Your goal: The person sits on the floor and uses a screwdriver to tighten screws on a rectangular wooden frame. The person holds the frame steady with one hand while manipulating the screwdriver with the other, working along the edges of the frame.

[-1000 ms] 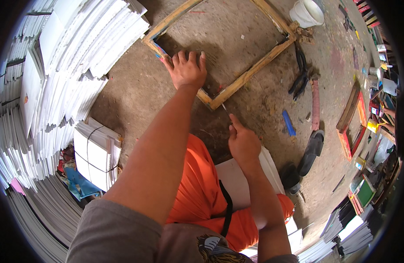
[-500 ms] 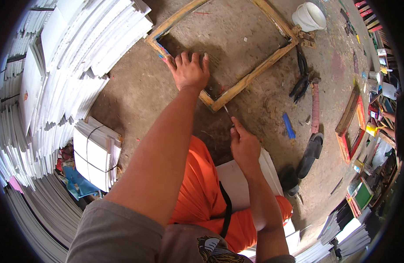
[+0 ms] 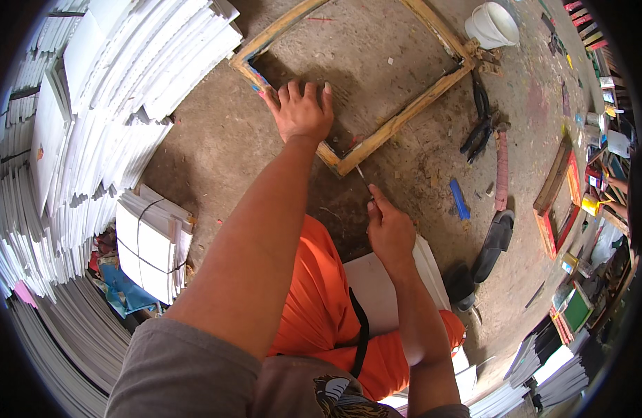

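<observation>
A worn wooden frame (image 3: 397,124), its rails stained and chipped, rests on the floor in front of me. My left hand (image 3: 303,115) grips its near-left rail, fingers hooked over the wood and thumb along the outer side. In my right hand (image 3: 392,233) is a thin tool (image 3: 363,174) with a pale metal shaft, looking like a screwdriver; its handle is mostly hidden in my closed fist. The shaft's tip meets the frame's near corner, from the outer side. My index finger stretches along the tool.
Right of the frame lie black-handled pliers (image 3: 480,129), a hammer with a wrapped handle (image 3: 501,167), a blue strip (image 3: 459,199) and dark sandals (image 3: 493,244). A white bucket (image 3: 491,26) stands beyond. Paper stacks (image 3: 133,76) line the left. At far right, another person's hand (image 3: 617,198) shows.
</observation>
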`<state>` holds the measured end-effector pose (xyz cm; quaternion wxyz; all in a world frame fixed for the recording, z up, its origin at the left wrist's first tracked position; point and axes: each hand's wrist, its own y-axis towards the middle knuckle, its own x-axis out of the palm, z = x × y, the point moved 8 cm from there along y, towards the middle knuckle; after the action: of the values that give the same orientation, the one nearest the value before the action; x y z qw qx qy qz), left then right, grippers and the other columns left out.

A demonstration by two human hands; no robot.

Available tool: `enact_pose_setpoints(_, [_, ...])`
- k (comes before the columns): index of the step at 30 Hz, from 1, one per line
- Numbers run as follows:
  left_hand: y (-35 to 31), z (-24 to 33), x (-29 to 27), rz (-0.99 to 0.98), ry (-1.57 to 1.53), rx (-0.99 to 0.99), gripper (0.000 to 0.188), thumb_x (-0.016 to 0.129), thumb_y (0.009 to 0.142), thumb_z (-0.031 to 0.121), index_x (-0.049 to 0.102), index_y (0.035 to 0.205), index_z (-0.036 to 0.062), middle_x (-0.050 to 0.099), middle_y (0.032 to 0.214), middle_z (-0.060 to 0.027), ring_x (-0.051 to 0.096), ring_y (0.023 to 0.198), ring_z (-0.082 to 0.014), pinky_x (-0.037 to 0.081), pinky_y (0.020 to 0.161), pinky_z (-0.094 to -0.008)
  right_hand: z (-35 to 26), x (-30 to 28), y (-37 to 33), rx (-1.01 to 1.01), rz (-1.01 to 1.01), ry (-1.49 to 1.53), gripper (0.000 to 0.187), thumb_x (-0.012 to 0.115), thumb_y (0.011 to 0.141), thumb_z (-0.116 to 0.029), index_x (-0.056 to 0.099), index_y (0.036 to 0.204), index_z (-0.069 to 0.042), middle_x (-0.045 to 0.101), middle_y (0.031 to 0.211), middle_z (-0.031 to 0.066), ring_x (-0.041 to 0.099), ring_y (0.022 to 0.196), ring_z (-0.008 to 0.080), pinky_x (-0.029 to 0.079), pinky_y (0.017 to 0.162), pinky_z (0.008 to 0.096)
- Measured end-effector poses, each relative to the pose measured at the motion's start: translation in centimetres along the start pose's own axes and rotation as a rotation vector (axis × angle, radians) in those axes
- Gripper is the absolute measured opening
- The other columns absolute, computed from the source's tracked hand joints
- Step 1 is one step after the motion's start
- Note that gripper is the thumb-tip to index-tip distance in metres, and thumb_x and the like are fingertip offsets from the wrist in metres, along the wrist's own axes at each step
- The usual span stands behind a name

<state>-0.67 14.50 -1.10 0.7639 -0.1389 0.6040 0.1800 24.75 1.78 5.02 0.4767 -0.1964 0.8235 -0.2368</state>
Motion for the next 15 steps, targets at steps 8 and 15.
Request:
enact_pose_setpoints(8, [0.1, 0.0, 0.0, -0.027, 0.017, -0.006, 0.054, 0.042, 0.109, 0.057, 0.071, 0.133, 0.0186, 0.060, 0.141, -0.0140, 0.048, 0.143, -0.0337, 0.007, 0.130, -0.0637, 0.0, 0.0, 0.1, 0.008, -0.015, -0.008, 0.040, 0.058, 0.107, -0.030, 0.064, 0.147, -0.027, 0.077, 0.095, 0.0195, 0.076, 0.091, 0.0394, 0.059, 0.080, 0.0504])
enact_pose_setpoints(15, [0.1, 0.0, 0.1, -0.019, 0.002, -0.012, 0.053, 0.042, 0.109, 0.057, 0.071, 0.132, 0.0193, 0.060, 0.142, -0.0135, 0.047, 0.144, -0.0332, 0.006, 0.130, -0.0631, 1.0, 0.6, 0.4, 0.010, -0.005, 0.171, 0.039, 0.059, 0.106, -0.030, 0.066, 0.145, -0.026, 0.078, 0.104, 0.0190, 0.076, 0.096, 0.0393, 0.059, 0.085, 0.0491])
